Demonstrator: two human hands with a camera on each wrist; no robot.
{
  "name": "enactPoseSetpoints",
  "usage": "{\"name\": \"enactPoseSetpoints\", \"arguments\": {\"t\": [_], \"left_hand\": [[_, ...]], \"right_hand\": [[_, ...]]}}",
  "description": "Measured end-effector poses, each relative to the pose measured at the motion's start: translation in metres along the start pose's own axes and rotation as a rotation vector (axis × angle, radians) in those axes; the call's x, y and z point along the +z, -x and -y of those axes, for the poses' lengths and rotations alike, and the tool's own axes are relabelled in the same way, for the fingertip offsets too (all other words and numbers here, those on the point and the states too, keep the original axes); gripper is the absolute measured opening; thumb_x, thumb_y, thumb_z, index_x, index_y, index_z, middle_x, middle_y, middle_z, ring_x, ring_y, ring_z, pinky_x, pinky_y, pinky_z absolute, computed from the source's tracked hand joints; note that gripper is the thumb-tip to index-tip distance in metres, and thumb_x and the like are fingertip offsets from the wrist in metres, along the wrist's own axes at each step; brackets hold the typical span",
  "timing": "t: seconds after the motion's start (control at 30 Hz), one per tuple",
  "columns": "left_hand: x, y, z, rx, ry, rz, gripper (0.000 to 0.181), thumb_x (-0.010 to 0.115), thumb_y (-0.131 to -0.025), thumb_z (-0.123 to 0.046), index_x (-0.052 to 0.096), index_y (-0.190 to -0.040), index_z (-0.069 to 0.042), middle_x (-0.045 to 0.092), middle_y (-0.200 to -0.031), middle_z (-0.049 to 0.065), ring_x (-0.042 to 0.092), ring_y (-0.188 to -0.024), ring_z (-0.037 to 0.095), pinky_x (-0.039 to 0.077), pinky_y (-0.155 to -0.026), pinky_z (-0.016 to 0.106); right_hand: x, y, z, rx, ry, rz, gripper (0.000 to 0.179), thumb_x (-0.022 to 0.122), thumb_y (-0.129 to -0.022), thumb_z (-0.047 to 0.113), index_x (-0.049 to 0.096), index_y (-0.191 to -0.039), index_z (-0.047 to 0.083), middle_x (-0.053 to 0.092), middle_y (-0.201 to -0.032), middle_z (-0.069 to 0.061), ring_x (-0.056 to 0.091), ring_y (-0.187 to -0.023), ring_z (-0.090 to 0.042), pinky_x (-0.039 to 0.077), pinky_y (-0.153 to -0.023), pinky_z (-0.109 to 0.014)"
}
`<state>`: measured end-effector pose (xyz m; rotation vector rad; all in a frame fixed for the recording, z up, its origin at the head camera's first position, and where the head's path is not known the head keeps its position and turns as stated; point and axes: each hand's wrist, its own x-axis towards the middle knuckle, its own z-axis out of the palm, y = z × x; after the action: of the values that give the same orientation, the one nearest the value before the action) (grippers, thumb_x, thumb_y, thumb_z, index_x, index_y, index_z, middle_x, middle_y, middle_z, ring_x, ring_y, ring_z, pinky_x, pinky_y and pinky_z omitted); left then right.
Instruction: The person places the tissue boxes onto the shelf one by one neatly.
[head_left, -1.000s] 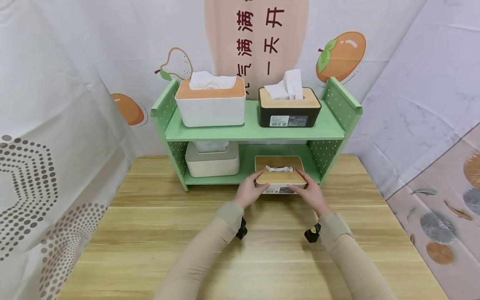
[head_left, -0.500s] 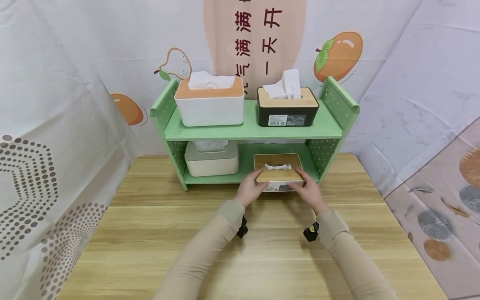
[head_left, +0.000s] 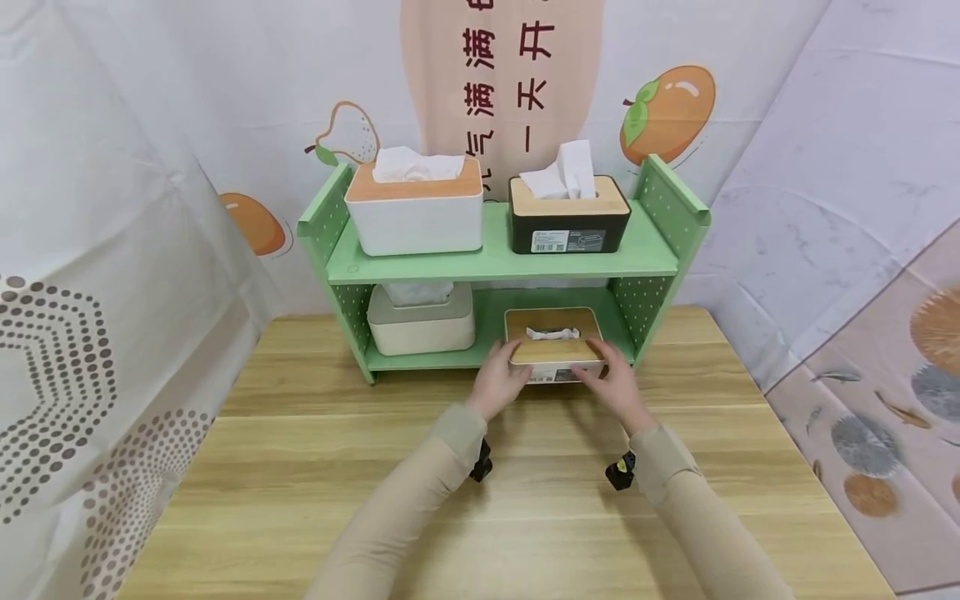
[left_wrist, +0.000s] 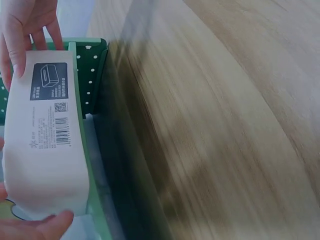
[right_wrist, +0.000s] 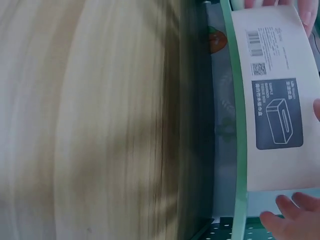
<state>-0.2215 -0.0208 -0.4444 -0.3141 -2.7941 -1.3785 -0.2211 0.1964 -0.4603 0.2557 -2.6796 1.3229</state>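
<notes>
A small white tissue box (head_left: 566,372) with a wooden lid sits at the right front of the green rack's lower shelf, its front face at the shelf's front edge. A short white tissue (head_left: 553,333) pokes from its slot. My left hand (head_left: 498,379) holds the box's left front corner, thumb toward the front face. At the right front corner is my right hand (head_left: 615,383), thumb on the front and fingers round the right end. In the right wrist view, some right fingers (right_wrist: 290,217) show a small gap from that end. The label (left_wrist: 50,81) faces outward.
On the green upper shelf (head_left: 495,267) stand a large white tissue box (head_left: 422,225) with a wooden lid and a black tissue box (head_left: 570,225). A beige tissue box (head_left: 422,333) stands at lower left. The rack rests on a wooden table (head_left: 337,467).
The held tissue box has shifted very slightly back onto the lower shelf, both hands staying on it. The head view has also drifted a little.
</notes>
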Motion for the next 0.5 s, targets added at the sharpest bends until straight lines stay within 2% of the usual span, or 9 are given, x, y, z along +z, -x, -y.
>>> {"name": "enactPoseSetpoints", "arguments": {"t": [0.13,0.2,0.33,0.4,0.5], "left_hand": [[-0.003,0.012,-0.004,0.078,-0.089,-0.014,0.054,0.059,-0.093,-0.022,0.04,-0.141,-0.009,0.022,-0.151,0.03,0.02,-0.14,0.044,0.034,-0.106,0.054],[-0.004,0.021,-0.008,0.131,-0.143,-0.009,0.056,0.06,-0.092,-0.022,0.038,-0.142,-0.007,0.015,-0.151,0.032,0.016,-0.141,0.046,0.034,-0.106,0.055],[-0.003,0.041,-0.012,0.221,-0.265,0.038,0.06,0.062,-0.092,-0.023,0.036,-0.144,-0.007,0.007,-0.154,0.03,0.007,-0.143,0.045,0.029,-0.107,0.058],[0.0,0.05,-0.011,0.264,-0.36,0.076,0.065,0.062,-0.091,-0.026,0.032,-0.146,-0.008,0.005,-0.154,0.03,0.005,-0.143,0.045,0.025,-0.109,0.058],[0.007,0.06,-0.007,0.316,-0.511,0.151,0.07,0.062,-0.091,-0.032,0.028,-0.148,-0.009,0.0,-0.154,0.03,0.004,-0.143,0.045,0.021,-0.112,0.057]], "right_hand": [[0.0,0.014,0.002,-0.072,0.071,-0.071,0.061,0.069,-0.086,0.016,0.042,-0.139,0.002,0.023,-0.148,-0.03,0.027,-0.134,-0.048,0.033,-0.101,-0.063],[0.0,0.023,0.001,-0.133,0.122,-0.115,0.06,0.071,-0.084,0.013,0.044,-0.137,0.002,0.022,-0.148,-0.033,0.025,-0.133,-0.052,0.03,-0.101,-0.067],[0.004,0.038,-0.002,-0.334,0.232,-0.189,0.058,0.077,-0.075,0.005,0.053,-0.127,-0.001,0.032,-0.14,-0.038,0.037,-0.123,-0.056,0.034,-0.096,-0.069],[0.006,0.044,-0.004,-0.425,0.282,-0.21,0.058,0.079,-0.07,0.002,0.056,-0.123,-0.001,0.038,-0.135,-0.039,0.042,-0.118,-0.057,0.037,-0.093,-0.069],[0.01,0.051,-0.007,-0.487,0.336,-0.195,0.06,0.079,-0.066,0.0,0.058,-0.122,0.0,0.041,-0.133,-0.037,0.044,-0.116,-0.055,0.037,-0.094,-0.068]]}}
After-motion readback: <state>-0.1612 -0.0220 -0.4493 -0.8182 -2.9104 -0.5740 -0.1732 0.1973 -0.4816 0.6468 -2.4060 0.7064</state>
